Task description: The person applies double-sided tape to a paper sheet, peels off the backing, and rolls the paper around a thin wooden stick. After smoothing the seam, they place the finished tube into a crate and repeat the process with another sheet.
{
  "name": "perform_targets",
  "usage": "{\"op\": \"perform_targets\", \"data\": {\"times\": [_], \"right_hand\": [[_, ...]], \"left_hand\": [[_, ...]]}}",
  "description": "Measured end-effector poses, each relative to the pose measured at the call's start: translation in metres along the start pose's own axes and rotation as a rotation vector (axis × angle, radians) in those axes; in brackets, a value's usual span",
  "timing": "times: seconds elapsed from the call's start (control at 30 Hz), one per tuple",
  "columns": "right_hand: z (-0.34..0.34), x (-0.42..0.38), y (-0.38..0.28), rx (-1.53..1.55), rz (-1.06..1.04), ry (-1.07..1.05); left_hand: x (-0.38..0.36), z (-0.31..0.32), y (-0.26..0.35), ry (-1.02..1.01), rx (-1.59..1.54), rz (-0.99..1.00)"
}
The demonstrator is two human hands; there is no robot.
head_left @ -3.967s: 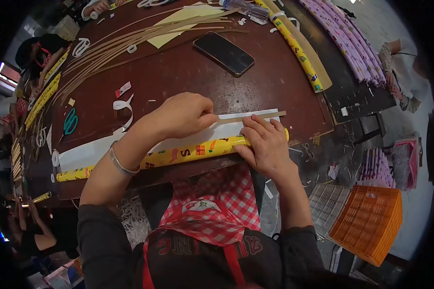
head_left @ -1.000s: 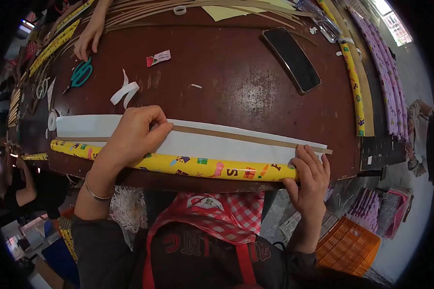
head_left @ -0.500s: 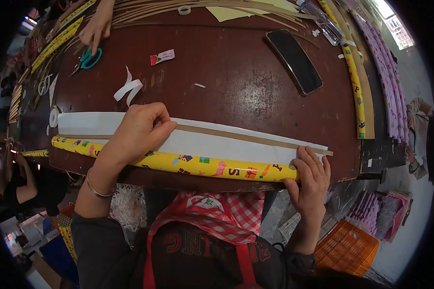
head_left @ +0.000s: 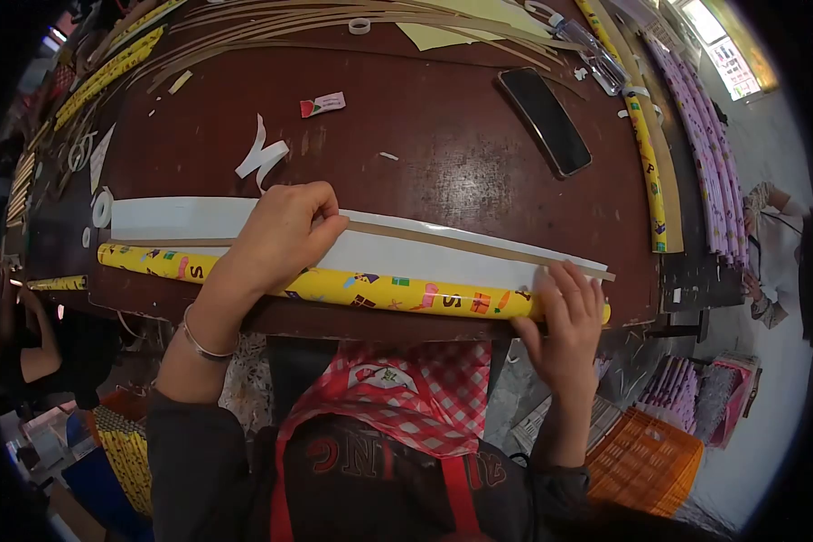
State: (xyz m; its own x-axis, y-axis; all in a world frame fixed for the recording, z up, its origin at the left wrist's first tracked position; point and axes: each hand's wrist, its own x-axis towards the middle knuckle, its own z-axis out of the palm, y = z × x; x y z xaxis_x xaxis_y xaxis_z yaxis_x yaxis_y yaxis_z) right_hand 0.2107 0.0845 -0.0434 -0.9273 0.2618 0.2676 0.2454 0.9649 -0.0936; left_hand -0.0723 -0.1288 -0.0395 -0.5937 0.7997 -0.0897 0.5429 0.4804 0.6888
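A yellow printed roll (head_left: 406,293) of wrapping paper lies along the table's near edge, its unrolled white underside (head_left: 181,215) spread beyond it. A narrow brown strip (head_left: 443,241) runs lengthwise over the white side. My left hand (head_left: 285,237) is closed in a pinch at the strip, with the wrist above the roll. The fingertips are partly hidden. At the right end, my right hand (head_left: 565,312) rests with fingers stretched over the roll and the strip's end. A curled white ribbon-like piece (head_left: 262,158) lies just past my left hand.
A phone (head_left: 545,122), a small pink packet (head_left: 322,105) and a roll of white tape (head_left: 102,208) lie on the table (head_left: 425,108). Long brown strips (head_left: 271,27) cross the far side. Purple rolls (head_left: 696,144) stand at right, above an orange crate (head_left: 650,465).
Another person's hand and the teal scissors have gone from the far left of the table. My right hand has shifted slightly left, uncovering the roll's end. The view has turned a little.
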Motion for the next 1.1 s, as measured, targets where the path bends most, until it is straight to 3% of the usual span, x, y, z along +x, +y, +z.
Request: {"op": "perform_targets", "data": {"times": [0.17,0.4,0.67,0.77,0.83,1.1], "right_hand": [[0.021,0.055,-0.074,0.222,-0.305,-0.066],[0.038,0.094,-0.125,0.252,-0.403,-0.087],[0.04,0.103,-0.133,0.267,-0.378,-0.12],[0.039,0.102,-0.132,0.273,-0.388,-0.093],[0.038,0.103,-0.131,0.282,-0.379,-0.091],[0.034,0.104,-0.132,0.276,-0.345,-0.139]], "left_hand": [[0.0,0.003,-0.002,0.033,0.01,0.051],[0.001,0.005,-0.007,0.043,0.042,0.084],[0.002,0.006,-0.013,0.067,0.048,0.109],[-0.005,-0.008,-0.015,-0.008,0.015,0.127],[-0.014,-0.019,-0.022,0.008,0.077,0.218],[-0.015,-0.036,-0.029,-0.045,-0.017,0.073]]}}
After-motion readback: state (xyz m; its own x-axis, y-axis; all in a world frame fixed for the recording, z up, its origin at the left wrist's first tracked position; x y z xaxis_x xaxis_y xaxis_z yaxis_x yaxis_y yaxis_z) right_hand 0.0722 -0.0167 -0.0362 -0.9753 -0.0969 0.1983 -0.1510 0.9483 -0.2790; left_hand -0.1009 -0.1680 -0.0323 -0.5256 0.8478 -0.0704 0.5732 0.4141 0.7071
